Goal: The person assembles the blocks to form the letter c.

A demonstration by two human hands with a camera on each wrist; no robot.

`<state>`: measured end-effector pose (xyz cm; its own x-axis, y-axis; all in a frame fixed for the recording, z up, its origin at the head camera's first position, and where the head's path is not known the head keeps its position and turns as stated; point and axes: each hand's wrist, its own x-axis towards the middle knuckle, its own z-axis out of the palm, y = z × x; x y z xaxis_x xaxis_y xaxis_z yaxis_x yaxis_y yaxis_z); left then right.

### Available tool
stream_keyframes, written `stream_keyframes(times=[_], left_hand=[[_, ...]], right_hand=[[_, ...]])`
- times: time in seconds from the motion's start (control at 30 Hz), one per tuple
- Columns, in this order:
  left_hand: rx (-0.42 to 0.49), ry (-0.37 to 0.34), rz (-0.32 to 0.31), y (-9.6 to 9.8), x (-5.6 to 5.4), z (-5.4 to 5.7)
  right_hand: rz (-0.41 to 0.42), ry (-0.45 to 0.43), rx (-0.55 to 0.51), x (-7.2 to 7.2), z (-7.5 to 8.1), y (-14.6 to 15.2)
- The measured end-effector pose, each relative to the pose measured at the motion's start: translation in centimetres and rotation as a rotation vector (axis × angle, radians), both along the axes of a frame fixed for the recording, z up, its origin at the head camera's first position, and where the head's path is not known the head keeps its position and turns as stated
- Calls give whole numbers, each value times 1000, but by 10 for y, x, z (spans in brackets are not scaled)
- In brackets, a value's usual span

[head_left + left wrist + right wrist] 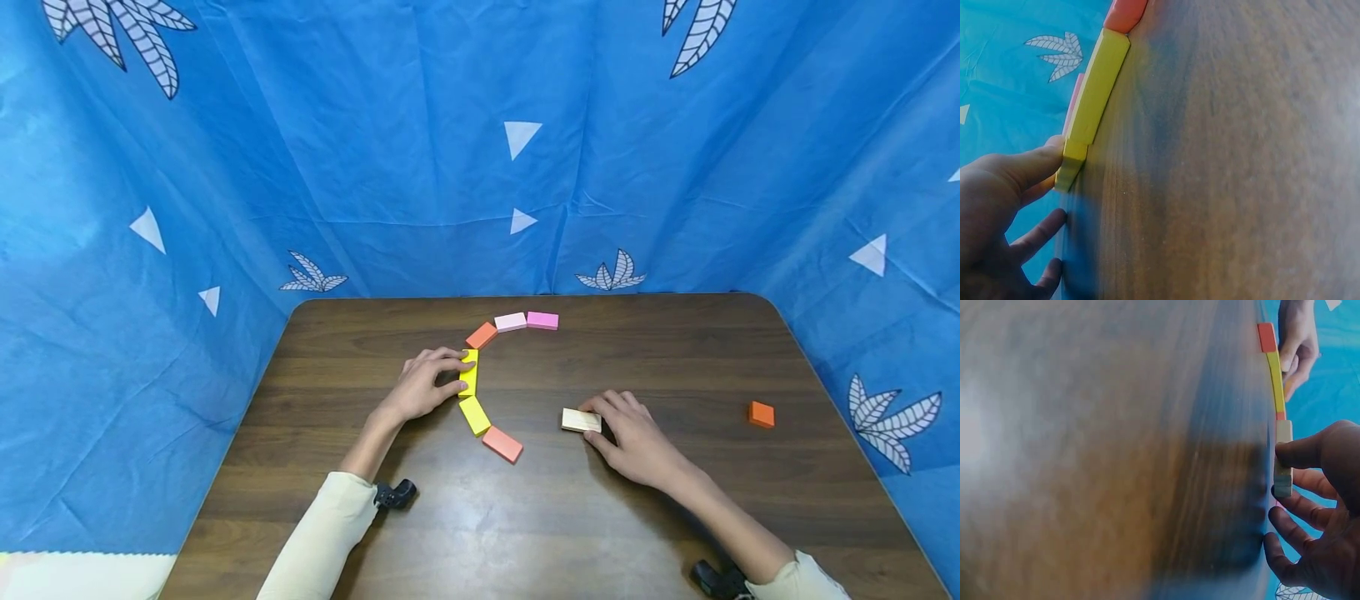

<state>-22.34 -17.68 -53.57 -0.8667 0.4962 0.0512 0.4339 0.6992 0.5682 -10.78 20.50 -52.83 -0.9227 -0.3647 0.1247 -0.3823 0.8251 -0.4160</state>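
Observation:
In the head view my left hand (426, 385) pinches the upper yellow block (470, 379), thumb at its near end and fingers over its far part. That block stands in a curved row, with a second yellow block (474, 416) and a salmon block (502, 444) on the near side. Beyond it the row runs on through an orange-red block (482, 335), a pale pink block (511, 322) and a bright pink block (543, 320). Right of the row, my right hand (633, 437) grips a pale wooden block (579, 420) between thumb and index finger; its other fingers spread beside it.
A lone orange block (761, 414) lies toward the right side of the brown wooden table (675, 350). Blue cloth (465, 167) with leaf and triangle prints hangs behind and beside the table. Dark wrist devices (395, 495) sit at both sleeves.

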Motion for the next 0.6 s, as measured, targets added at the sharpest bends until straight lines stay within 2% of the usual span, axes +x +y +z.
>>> stream_keyframes(times=[0.37,0.6], left_hand=[[-2,-7,5,1,0,3],[-17,-11,8,1,0,2]], right_hand=[[25,3,28,9,4,-18],[65,-7,-6,16,4,-29]])
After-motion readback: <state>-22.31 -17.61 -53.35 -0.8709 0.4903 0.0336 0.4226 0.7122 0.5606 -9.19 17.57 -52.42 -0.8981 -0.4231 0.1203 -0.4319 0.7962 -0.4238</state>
